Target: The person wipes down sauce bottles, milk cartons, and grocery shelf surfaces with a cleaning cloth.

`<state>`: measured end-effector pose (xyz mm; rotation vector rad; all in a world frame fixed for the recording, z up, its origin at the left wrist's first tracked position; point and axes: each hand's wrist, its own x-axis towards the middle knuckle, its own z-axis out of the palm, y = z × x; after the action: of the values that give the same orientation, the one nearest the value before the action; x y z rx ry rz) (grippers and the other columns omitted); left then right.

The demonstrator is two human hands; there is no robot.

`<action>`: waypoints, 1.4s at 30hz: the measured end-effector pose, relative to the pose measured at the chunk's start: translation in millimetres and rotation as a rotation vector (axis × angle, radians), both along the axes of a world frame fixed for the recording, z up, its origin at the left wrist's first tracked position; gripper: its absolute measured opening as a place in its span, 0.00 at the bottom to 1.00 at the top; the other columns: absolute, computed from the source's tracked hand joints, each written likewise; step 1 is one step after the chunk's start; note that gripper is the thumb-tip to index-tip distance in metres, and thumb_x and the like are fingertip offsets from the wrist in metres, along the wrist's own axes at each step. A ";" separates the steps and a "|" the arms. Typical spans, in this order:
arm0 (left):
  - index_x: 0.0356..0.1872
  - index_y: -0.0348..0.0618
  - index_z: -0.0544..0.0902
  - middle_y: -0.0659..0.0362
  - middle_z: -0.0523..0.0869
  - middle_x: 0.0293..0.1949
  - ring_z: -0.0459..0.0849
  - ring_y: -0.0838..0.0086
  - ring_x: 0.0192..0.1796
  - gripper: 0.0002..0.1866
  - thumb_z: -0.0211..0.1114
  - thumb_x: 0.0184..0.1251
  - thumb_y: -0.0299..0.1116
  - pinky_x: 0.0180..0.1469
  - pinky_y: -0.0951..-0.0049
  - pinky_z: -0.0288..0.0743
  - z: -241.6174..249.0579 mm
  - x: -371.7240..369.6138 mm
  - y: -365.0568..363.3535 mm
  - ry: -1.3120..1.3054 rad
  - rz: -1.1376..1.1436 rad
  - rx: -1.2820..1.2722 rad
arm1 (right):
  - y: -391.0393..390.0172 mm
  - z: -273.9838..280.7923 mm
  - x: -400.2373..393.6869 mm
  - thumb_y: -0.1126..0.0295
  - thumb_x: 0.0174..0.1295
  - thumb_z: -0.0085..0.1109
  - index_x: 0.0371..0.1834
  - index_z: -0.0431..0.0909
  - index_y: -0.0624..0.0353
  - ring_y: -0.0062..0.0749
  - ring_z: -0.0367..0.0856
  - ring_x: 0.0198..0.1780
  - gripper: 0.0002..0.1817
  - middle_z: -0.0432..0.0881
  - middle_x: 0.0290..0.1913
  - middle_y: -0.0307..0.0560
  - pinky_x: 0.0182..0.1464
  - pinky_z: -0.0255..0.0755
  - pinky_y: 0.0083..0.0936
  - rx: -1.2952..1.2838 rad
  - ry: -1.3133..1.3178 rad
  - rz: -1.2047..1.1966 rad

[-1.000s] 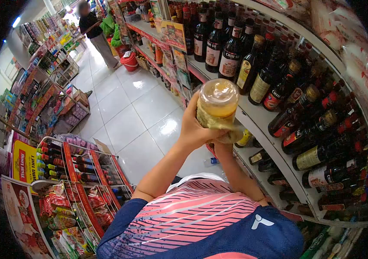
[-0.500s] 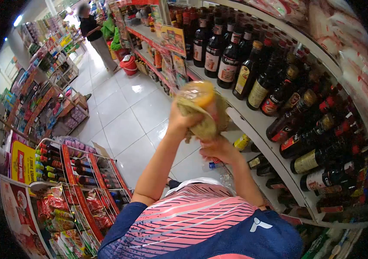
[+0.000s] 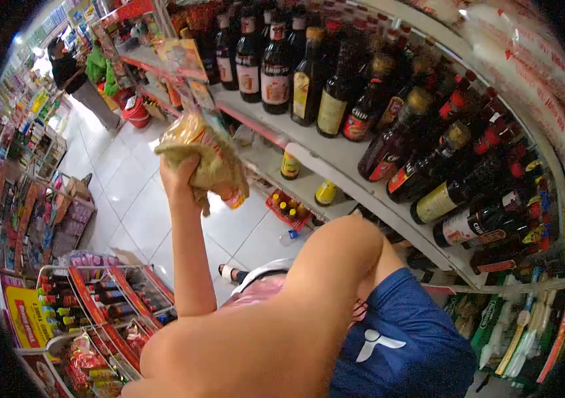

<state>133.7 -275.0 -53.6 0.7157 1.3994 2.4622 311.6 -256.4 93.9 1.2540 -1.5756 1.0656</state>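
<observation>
My left hand [image 3: 179, 174] is wrapped round a tan-green cloth [image 3: 219, 162] together with a shiny clear-wrapped package [image 3: 193, 127] that shows yellow-orange and red print. The cloth covers much of the package, so its exact kind is hidden. Both are held out over the floor, left of the bottle shelf. My right arm is bent up close to the camera, and my right hand [image 3: 179, 355] looms large at the lower left of the view. Its fingers are mostly cut off by the frame edge, and nothing held shows there.
Dark sauce bottles [image 3: 276, 83] line the shelf [image 3: 335, 159] on my right. Below stand yellow-labelled bottles [image 3: 325, 192] and a red crate [image 3: 287, 207]. A wire rack [image 3: 107, 298] of bottles and packets is at lower left. Down the aisle, a person [image 3: 73, 76] stands near a red bucket [image 3: 136, 113].
My right hand has left the cloth and come up close to the camera. My left hand keeps the cloth and package, now further left in view. The view has turned right.
</observation>
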 end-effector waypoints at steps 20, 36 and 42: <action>0.49 0.36 0.67 0.55 0.75 0.44 0.75 0.69 0.44 0.33 0.63 0.31 0.27 0.46 0.70 0.71 -19.4 -11.6 20.5 -0.047 -0.116 0.006 | 76.6 -112.7 -38.7 0.72 0.33 0.65 0.23 0.71 0.56 0.33 0.72 0.27 0.13 0.72 0.25 0.41 0.27 0.67 0.23 -0.203 -0.192 -0.625; 0.58 0.35 0.55 0.55 0.71 0.49 0.71 0.69 0.51 0.49 0.70 0.26 0.33 0.55 0.70 0.62 -3.4 2.5 54.6 0.044 -0.695 0.168 | 83.0 -225.1 -39.3 0.70 0.42 0.61 0.25 0.66 0.58 0.19 0.58 0.10 0.12 0.62 0.14 0.35 0.14 0.61 0.20 -0.863 -1.421 0.791; 0.58 0.38 0.56 0.58 0.70 0.50 0.68 0.73 0.53 0.49 0.71 0.25 0.31 0.57 0.71 0.58 -20.6 45.1 40.2 0.023 -0.622 -0.174 | 87.7 -205.9 -45.3 0.46 0.51 0.47 0.35 0.66 0.48 0.21 0.61 0.08 0.19 0.63 0.12 0.35 0.09 0.54 0.18 -0.756 -1.318 0.160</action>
<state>178.8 -234.8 -74.2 0.9635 1.1514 1.8359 266.3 -168.6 -112.0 0.0298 -1.5722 2.5630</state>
